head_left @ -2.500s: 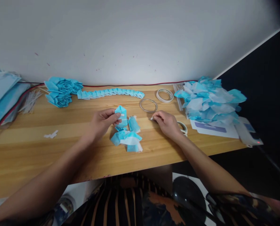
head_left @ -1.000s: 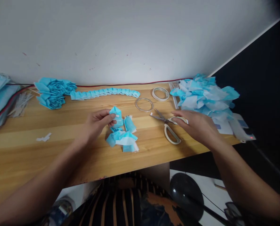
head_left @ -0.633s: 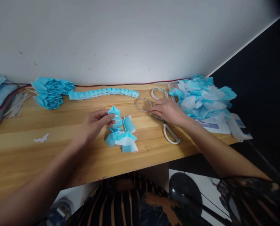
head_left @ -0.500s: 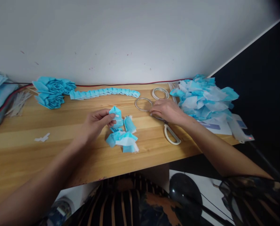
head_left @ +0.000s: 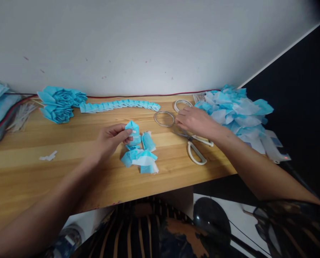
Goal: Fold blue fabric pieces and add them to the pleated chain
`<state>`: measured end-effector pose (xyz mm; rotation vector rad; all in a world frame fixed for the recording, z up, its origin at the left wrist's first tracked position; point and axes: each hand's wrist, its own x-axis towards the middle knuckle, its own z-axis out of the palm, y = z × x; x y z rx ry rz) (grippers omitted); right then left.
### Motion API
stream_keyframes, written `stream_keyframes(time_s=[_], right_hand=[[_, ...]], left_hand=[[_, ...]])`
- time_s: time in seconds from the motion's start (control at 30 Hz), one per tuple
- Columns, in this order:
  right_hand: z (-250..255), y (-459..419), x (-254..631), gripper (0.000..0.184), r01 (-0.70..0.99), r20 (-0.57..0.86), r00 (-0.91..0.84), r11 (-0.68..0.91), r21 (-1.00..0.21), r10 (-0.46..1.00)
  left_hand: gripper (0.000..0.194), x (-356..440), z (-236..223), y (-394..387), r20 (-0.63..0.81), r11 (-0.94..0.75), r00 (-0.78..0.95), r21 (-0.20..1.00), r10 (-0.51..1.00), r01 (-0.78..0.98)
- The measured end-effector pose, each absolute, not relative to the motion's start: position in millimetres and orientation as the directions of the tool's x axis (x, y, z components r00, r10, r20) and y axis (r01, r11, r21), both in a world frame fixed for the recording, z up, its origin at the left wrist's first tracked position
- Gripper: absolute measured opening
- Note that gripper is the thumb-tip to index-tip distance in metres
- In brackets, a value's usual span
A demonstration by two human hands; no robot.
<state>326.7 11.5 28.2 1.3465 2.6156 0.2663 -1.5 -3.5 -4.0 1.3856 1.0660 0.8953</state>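
1. The folded blue piece [head_left: 135, 133] is in the left hand [head_left: 113, 138], standing out at about 3 o'clock from it; its long axis runs roughly from 11 to 5, with a small white strip across it.
2. The left hand is clamped on that piece, thumb on the near face – it is plainly the nearer hand.
3. Just beyond the piece, a rolled blue piece [head_left: 148, 142] lies at 4 o'clock, and loose blue pieces [head_left: 143, 157] at 5 to 6.
4. The right hand [head_left: 195, 122] is well apart; from it, the folded piece lies at about 9 o'clock. Its fingertips are bunched – I cannot tell whether they grip anything.
5. The scissors [head_left: 190, 138] lie at about 6 o'clock from the right hand, blades towards 10, handles towards 4; contact with the hand cannot be made out.
6. A thin ring [head_left: 164, 125] is near the right fingertips at 9 to 10 o'clock; a tape roll [head_left: 176, 106] sits at 11 from that hand, partly hidden.
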Motion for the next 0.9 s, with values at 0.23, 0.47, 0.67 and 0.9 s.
stream_keyframes(time_s=[0.23, 0.47, 0.67, 0.9], right_hand=[[47.2, 8.6, 324.6, 0.015, 0.851, 0.135, -0.443, 0.463, -0.247, 0.886], [25.7, -14.9, 254.3, 0.020, 0.414, 0.126, -0.238, 0.218, -0.884, 0.963], [19.5, -24.9, 240.6, 0.019, 0.392, 0.061, -0.208, 0.140, -0.909, 0.976], [38.7, -33.5, 302.5, 0.031, 0.788, -0.127, -0.409, 0.280, -0.548, 0.904]], left_hand=[[0.023, -0.1, -1.3, -4.0, -0.067, 0.032, 0.304, 0.992, 0.950, 0.121], [0.028, 2.3, -2.8, -0.9, -0.068, 0.023, 0.321, 0.989, 0.945, 0.143], [0.028, 1.5, -3.6, -0.3, -0.059, 0.024, 0.302, 0.993, 0.952, 0.118], [0.030, 1.9, 3.6, -2.3, -0.087, 0.037, 0.307, 0.986, 0.948, 0.163]])
